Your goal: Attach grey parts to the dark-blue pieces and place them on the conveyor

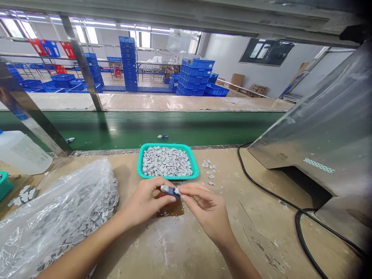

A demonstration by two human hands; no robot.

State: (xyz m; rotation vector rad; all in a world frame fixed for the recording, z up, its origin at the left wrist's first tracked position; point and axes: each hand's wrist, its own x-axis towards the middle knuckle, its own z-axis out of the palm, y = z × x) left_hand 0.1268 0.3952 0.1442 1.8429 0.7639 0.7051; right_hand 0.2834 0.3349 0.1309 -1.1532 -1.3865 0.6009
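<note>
Between thumb and fingers, my left hand (147,200) is closed on a small dark-blue and grey plastic part (167,190). My right hand (207,205) is closed in a pinch on a small light-grey plastic piece (177,191) at that part's right end. Both hands meet just in front of a turquoise basket (196,170) filled with small grey plastic pieces (167,161). Under my left hand, a red round thing (161,195) on a brown patch (174,209) is partly hidden.
Left of my hands lies a clear plastic bag (66,201) of grey pieces, with a white jug (23,151) behind. Loose grey pieces (209,166) lie right of the basket. A black cable (261,188) runs beside a metal housing (319,135). Beyond is a green conveyor belt (203,130) carrying a blue-grey part (163,136).
</note>
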